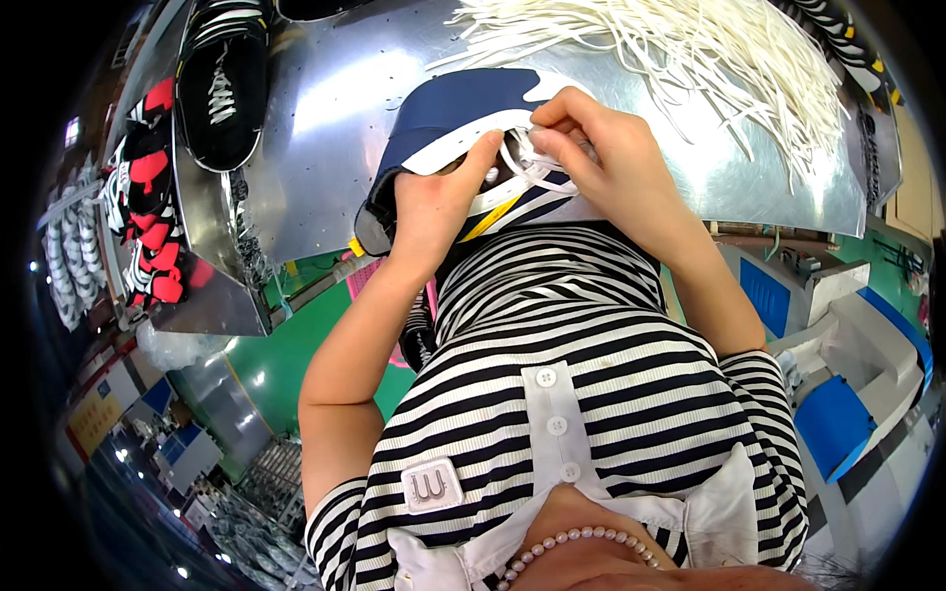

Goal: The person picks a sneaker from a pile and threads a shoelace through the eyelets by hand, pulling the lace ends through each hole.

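My right hand [611, 167] pinches, thumb against forefinger, apparently on the lace [537, 180] by the shoe's white edge; my left hand [434, 212] grips the side of the shoe [458, 103], its fingers hidden. The shoe is at the tabletop's [325, 167] near edge. I take the step for lacing, calling next for a fine pinch and a steady shoe. Laces [655, 44] heap at the tabletop's far right, a black shoe [222, 103] by its left edge.

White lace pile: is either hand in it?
No, the white lace pile lies on the metal table beyond the hands, with the left hand and right hand both at the navy-and-white shoe.
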